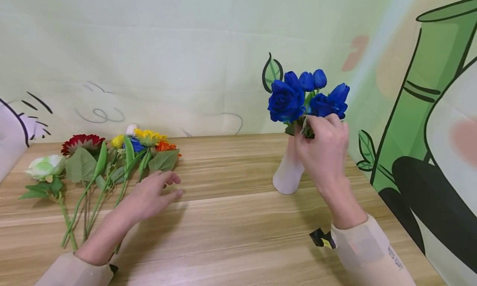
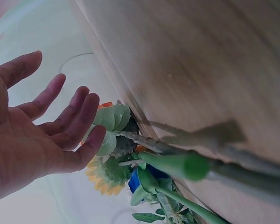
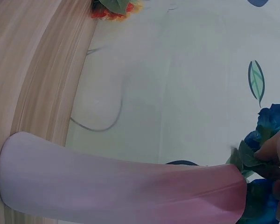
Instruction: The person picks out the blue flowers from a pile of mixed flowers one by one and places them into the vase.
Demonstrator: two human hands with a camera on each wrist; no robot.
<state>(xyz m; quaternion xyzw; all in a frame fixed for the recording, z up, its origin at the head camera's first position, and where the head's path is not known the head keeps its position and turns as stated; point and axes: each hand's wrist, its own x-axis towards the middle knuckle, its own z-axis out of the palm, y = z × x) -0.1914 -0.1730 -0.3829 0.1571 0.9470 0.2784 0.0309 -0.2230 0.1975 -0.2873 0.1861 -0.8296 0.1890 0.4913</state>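
On the right, a slim vase (image 1: pixel 287 179), white at the foot and pink toward the mouth, stands upright with blue roses (image 1: pixel 286 102) and blue buds (image 1: pixel 319 78) rising from it. My right hand (image 1: pixel 326 143) is at the vase mouth and pinches a blue rose by its green leaves (image 3: pixel 247 156); the stem there is hidden by the fingers. Over the table at the left, my left hand (image 1: pixel 154 195) holds nothing, its fingers loosely spread in the left wrist view. It is beside loose artificial flowers, nearest to a broad green leaf (image 1: pixel 164 159) and an orange flower (image 1: pixel 165 146).
Lying at the left of the wooden table (image 1: pixel 231 232) are a white rose (image 1: pixel 45 167), a dark red flower (image 1: pixel 83 143), a yellow sunflower (image 1: pixel 150 137) and several green stems, pointing toward the front. A printed cloth (image 1: pixel 186 70) hangs behind the table and along its right side.
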